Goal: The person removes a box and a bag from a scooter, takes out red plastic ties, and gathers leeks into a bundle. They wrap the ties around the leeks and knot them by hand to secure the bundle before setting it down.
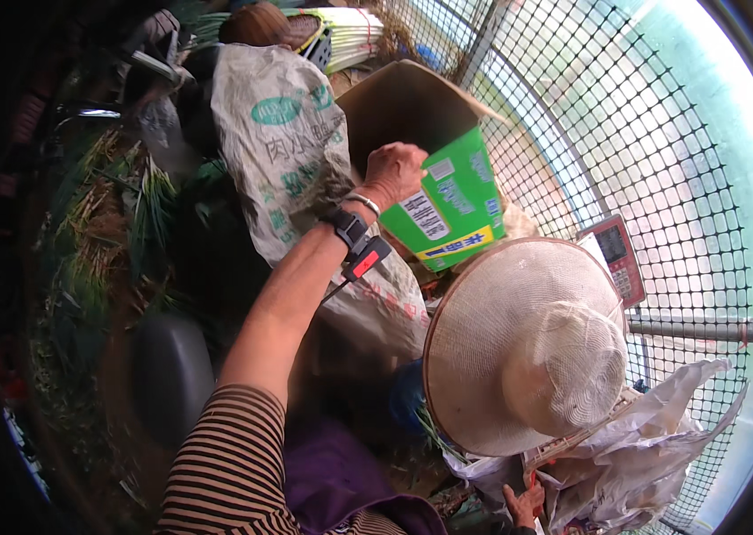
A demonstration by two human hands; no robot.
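Note:
My left hand [394,171] is closed on the near rim of an open cardboard box [461,209], brown inside with a green printed side. The box is tilted, and the fingertips are hidden from this side. The striped sleeve is pushed up, and a bracelet and a black strap with a small red-faced device [366,259] sit at the wrist. Under the forearm lies a large white woven sack [274,134] with green print, touching the box. My right hand is not in view.
Beside me on the right, a person in a wide pale hat [528,348] bends down; a hand [526,501], apparently theirs, is near plastic bags [635,446]. A red scale [617,259] stands by the black mesh fence [662,152]. Green-leaved stalks [100,205] lie left; bundled white stalks [354,36] lie behind.

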